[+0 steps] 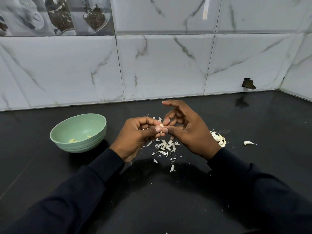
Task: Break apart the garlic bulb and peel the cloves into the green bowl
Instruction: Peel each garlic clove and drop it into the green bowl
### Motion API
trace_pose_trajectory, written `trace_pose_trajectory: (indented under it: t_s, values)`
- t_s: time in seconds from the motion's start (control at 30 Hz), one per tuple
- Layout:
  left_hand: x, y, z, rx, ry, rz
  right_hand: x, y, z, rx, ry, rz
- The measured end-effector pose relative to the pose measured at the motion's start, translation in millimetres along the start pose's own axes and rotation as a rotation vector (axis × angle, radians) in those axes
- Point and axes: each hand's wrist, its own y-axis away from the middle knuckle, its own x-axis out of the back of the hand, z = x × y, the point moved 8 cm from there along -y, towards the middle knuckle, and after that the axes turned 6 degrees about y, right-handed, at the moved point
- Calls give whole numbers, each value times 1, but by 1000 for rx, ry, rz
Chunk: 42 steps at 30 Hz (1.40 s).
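My left hand [140,134] and my right hand [184,129] meet above the black counter, both pinching one small garlic clove [161,126] between thumbs and fingertips. Most of the clove is hidden by the fingers. The green bowl [94,122] stands to the left of my left hand, with two or three peeled cloves [73,140] lying in it. The broken garlic bulb [219,139] lies just right of my right wrist, partly hidden by it. A single unpeeled clove [248,142] lies further right.
Several scraps of white garlic skin [166,146] are scattered on the counter [168,200] below and between my hands. A marble-tiled wall [160,65] closes the back and the right corner, with a dark hole [248,83] low in it.
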Motion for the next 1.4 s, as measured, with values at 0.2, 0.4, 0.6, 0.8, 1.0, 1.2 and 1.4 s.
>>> trace_pose_trajectory:
  t_s: [0.2,0.4,0.6,0.8,1.0,1.2,1.4]
  values:
    - [-2,1,3,-2,14,8,0,0,3,-18,7,2]
    - [-3,3,7,-6,20,-10,1,-1,0,39,64,9]
    - [-4,3,8,1,33,-6,2,0,-1,51,76,14]
    - [-2,1,7,0,61,10,3,-1,4,32,28,3]
    - [10,-2,8,-5,104,57,11,-4,15,-52,81,-3]
    - [17,-2,-1,46,67,90,12,-4,40,-218,428,-138]
    - [24,-1,-5,86,51,159,14,-3,40,-263,279,-75]
